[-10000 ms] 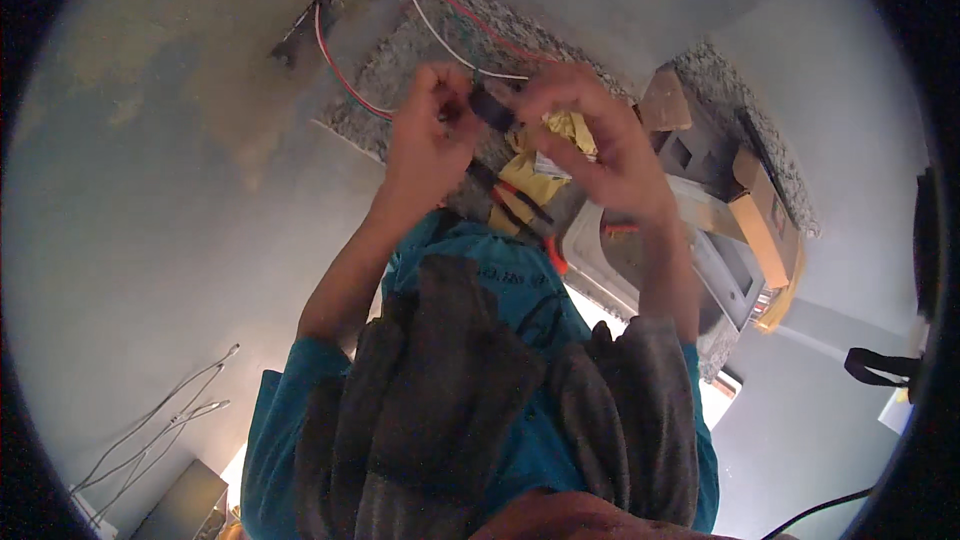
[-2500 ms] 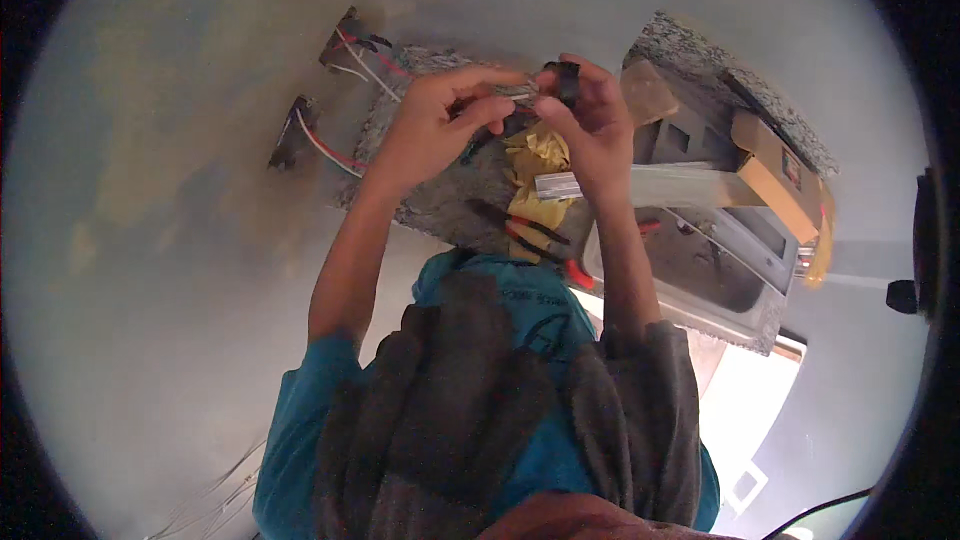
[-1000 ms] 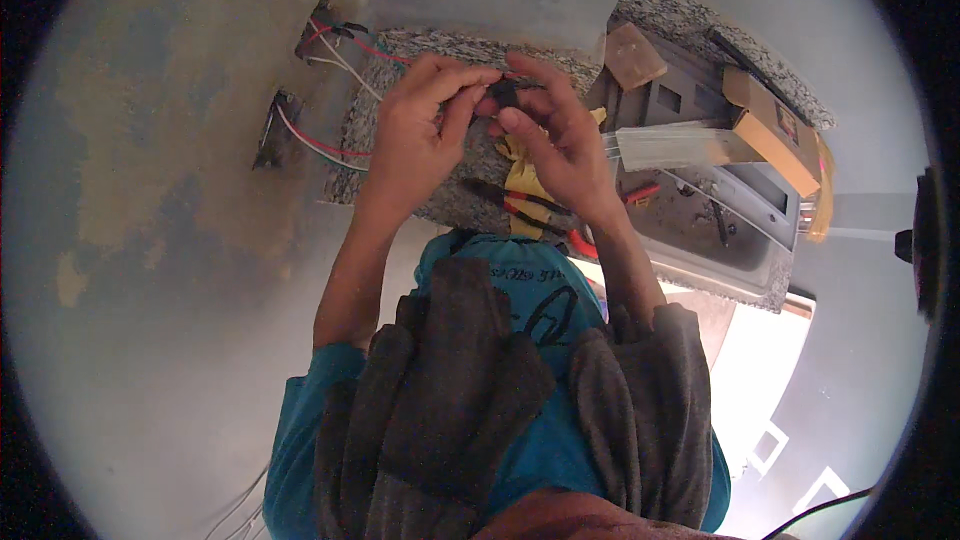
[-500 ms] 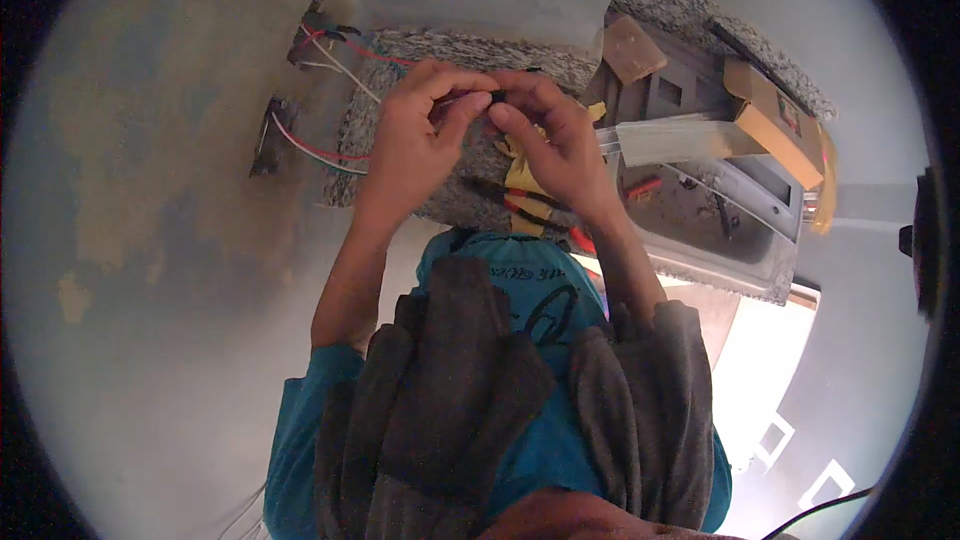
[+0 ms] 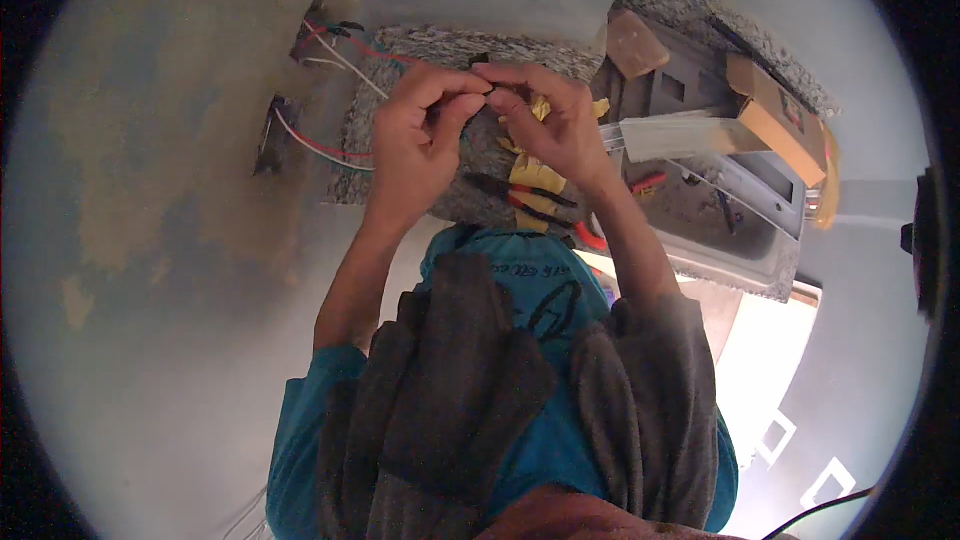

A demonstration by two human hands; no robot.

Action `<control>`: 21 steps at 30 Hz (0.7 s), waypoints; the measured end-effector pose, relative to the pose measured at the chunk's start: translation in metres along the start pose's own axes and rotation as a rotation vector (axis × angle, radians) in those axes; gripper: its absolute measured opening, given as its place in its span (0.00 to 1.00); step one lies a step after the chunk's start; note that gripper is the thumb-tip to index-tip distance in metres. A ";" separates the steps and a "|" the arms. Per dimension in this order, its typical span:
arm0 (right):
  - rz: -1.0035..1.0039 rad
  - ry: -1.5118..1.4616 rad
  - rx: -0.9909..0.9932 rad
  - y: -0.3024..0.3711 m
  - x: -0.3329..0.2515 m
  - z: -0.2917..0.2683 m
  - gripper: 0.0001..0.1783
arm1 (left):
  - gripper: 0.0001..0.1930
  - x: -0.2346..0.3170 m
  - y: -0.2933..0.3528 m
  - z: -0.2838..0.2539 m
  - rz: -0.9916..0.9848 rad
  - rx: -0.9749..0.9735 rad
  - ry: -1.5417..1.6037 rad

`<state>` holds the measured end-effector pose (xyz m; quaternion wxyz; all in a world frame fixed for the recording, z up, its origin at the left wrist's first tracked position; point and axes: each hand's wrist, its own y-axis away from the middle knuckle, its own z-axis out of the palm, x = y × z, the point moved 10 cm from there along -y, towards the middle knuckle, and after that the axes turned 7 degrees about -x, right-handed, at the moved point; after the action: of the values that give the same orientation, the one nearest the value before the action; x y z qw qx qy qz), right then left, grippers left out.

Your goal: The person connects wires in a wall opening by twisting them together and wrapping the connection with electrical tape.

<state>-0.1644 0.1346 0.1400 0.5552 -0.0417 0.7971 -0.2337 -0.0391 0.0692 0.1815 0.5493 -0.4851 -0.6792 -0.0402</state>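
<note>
Above the granite slab point(image 5: 400, 40), my left hand point(image 5: 418, 130) and my right hand point(image 5: 545, 125) meet, fingertips almost touching. Both are closed in a pinch on a small black strip point(image 5: 490, 91), mostly covered by the fingers; it could be tape. A red wire point(image 5: 385, 53) and a white wire point(image 5: 345, 62) run from the upper wall box point(image 5: 308, 35) to behind my left hand. From the lower wall box point(image 5: 270, 140), another red and white pair point(image 5: 325, 152) passes behind my left wrist. Pliers point(image 5: 535, 197) with red-and-black handles lie below my right hand.
Yellow crumpled material point(image 5: 535, 172) lies beneath the pliers. To the right is a sink basin point(image 5: 690, 255) holding a red-handled tool point(image 5: 648, 183). An open cardboard box point(image 5: 785, 130), a clear plastic bundle point(image 5: 680, 137) and a brownish block point(image 5: 636, 45) rest across it.
My right hand's fingers have shifted slightly left and up over the left fingertips, its index finger now straighter. Both hands keep pinching the black strip. The view has moved a little.
</note>
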 end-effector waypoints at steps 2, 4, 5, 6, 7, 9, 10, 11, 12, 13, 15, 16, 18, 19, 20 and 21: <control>-0.016 0.014 -0.017 -0.003 0.003 -0.001 0.16 | 0.05 -0.002 0.002 0.000 0.015 0.012 -0.020; -0.033 0.031 -0.033 -0.006 0.002 -0.005 0.17 | 0.05 -0.006 0.007 -0.001 0.032 0.023 -0.038; -0.044 0.080 -0.093 -0.009 0.000 -0.003 0.18 | 0.07 -0.016 0.011 0.000 -0.020 0.006 -0.017; -0.056 0.129 -0.153 -0.012 0.000 0.001 0.19 | 0.08 -0.024 0.013 0.001 -0.072 -0.011 0.004; -0.056 0.132 -0.160 -0.015 0.002 0.000 0.19 | 0.08 -0.025 0.015 0.002 -0.074 -0.004 0.007; -0.154 0.170 -0.209 -0.020 -0.002 0.004 0.20 | 0.13 -0.037 0.019 0.003 -0.163 0.064 0.238; -0.152 0.173 -0.213 -0.023 -0.003 0.003 0.20 | 0.13 -0.040 0.020 0.003 -0.164 0.067 0.243; -0.130 0.141 -0.259 -0.028 -0.006 0.005 0.20 | 0.14 -0.044 0.021 0.003 -0.147 0.059 0.299; -0.107 0.110 -0.304 -0.033 -0.007 0.007 0.20 | 0.16 -0.045 0.021 0.003 -0.129 0.050 0.354; -0.106 0.111 -0.308 -0.036 -0.008 0.006 0.20 | 0.16 -0.046 0.021 0.001 -0.130 0.054 0.357; -0.134 0.070 -0.360 -0.043 -0.014 0.010 0.21 | 0.15 -0.042 0.019 0.000 -0.095 0.007 0.288; -0.134 0.069 -0.365 -0.046 -0.019 0.009 0.21 | 0.15 -0.045 0.019 0.000 -0.097 0.012 0.289; -0.082 0.077 -0.437 -0.049 -0.029 0.014 0.21 | 0.15 -0.057 0.019 -0.001 -0.126 0.033 0.357; -0.084 0.077 -0.441 -0.048 -0.029 0.015 0.21 | 0.15 -0.060 0.017 -0.001 -0.126 0.037 0.356; -0.155 0.117 -0.416 -0.046 -0.036 0.012 0.20 | 0.14 -0.060 0.015 -0.003 -0.098 0.042 0.344; -0.225 0.156 -0.391 -0.043 -0.043 0.009 0.20 | 0.14 -0.059 0.012 -0.003 -0.069 0.047 0.332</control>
<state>-0.1481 0.1076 0.1925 0.4437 -0.2188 0.8581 -0.1379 -0.0326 0.0373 0.1308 0.6634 -0.4351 -0.5962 -0.1228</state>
